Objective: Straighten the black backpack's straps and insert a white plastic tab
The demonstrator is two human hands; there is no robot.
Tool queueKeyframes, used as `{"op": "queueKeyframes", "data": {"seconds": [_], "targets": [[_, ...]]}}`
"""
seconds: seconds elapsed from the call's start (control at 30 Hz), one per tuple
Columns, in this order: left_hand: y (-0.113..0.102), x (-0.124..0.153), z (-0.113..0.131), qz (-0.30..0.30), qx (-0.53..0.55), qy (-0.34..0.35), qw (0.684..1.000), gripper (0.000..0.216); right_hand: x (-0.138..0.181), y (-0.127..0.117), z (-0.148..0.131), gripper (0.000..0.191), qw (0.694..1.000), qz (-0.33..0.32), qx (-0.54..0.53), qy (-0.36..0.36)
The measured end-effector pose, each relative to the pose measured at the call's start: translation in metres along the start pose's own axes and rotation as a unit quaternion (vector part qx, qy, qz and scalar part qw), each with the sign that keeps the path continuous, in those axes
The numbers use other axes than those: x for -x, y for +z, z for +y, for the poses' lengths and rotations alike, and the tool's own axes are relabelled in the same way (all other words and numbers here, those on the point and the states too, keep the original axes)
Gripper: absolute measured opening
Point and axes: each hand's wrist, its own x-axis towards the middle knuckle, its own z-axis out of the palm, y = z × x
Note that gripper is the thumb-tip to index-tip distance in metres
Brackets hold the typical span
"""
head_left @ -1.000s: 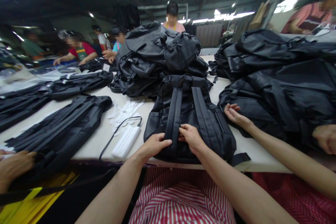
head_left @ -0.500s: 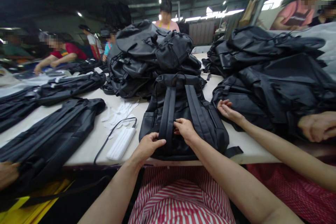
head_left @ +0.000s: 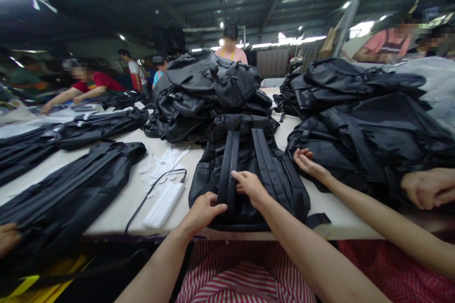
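Observation:
A black backpack (head_left: 280, 177) lies back-side up on the table (head_left: 135, 189) in front of me, its two shoulder straps running away from me. My left hand (head_left: 202, 210) pinches the near end of the left strap (head_left: 227, 165) at the bag's bottom edge. My right hand (head_left: 250, 185) grips the same strap a little farther up, fingers curled over it. Both forearms reach in from the bottom of the view.
A heap of black backpacks (head_left: 209, 90) rises behind the bag and another pile (head_left: 373, 113) fills the right. A co-worker's hand (head_left: 306, 161) rests beside my bag. A white power bank (head_left: 163, 204) with a cable, white tags (head_left: 161, 161) and flat black bags (head_left: 67, 194) lie left.
The camera tilted upward, so everything sits lower in view. My hands stay on the left strap, the right hand now slightly farther up it.

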Motion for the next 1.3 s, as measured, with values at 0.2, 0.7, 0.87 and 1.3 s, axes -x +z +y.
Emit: {"op": "queueKeyframes", "data": {"seconds": [0.2, 0.7, 0.87, 1.3], "targets": [[-0.005, 0.023, 0.013, -0.066, 0.047, -0.006, 0.997, 0.018, 0.02, 0.007, -0.004, 0.01, 1.0, -0.014, 0.019, -0.01], [-0.062, -0.101, -0.015, 0.253, 0.027, -0.056, 0.966, 0.061, 0.014, 0.005, 0.003, 0.008, 0.985, -0.06, 0.16, 0.001], [-0.052, -0.161, -0.029, 0.271, 0.022, -0.107, 0.956, 0.067, -0.023, 0.007, 0.011, 0.008, 0.967, -0.04, 0.252, -0.02], [-0.056, -0.249, -0.047, 0.234, -0.024, -0.16, 0.959, 0.065, -0.025, 0.005, 0.02, 0.027, 0.937, -0.093, 0.329, 0.063]]}}
